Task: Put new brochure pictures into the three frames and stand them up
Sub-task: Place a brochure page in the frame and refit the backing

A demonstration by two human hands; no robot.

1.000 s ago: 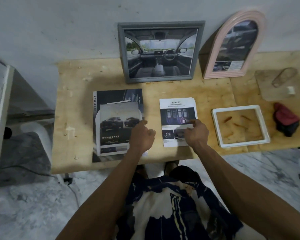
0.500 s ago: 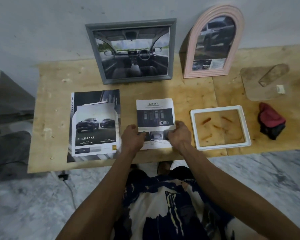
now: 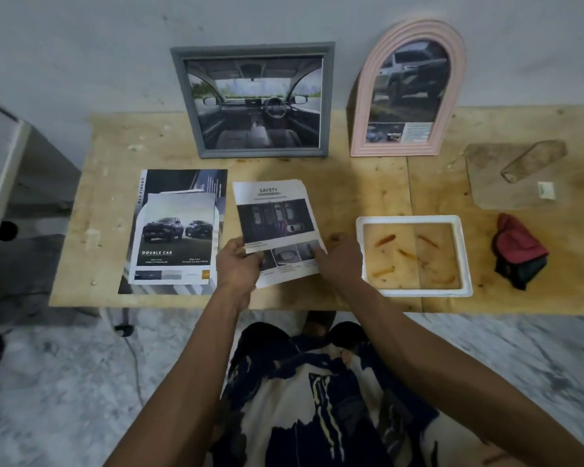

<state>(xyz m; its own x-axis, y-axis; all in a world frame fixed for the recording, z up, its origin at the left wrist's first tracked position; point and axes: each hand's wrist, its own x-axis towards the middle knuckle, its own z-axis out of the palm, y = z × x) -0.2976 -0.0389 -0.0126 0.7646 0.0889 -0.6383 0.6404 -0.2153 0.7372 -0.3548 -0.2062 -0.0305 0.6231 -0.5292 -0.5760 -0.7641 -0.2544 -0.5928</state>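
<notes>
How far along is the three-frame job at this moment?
Done: grey frame and pink arched frame stand filled against the wall. In hand: left hand and right hand grip the SAFETY page. Left: white frame lies flat, empty.

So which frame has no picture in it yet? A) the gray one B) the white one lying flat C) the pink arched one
B: the white frame lies flat with bare table showing through it, while the gray frame and pink arched frame stand holding car pictures.
</notes>
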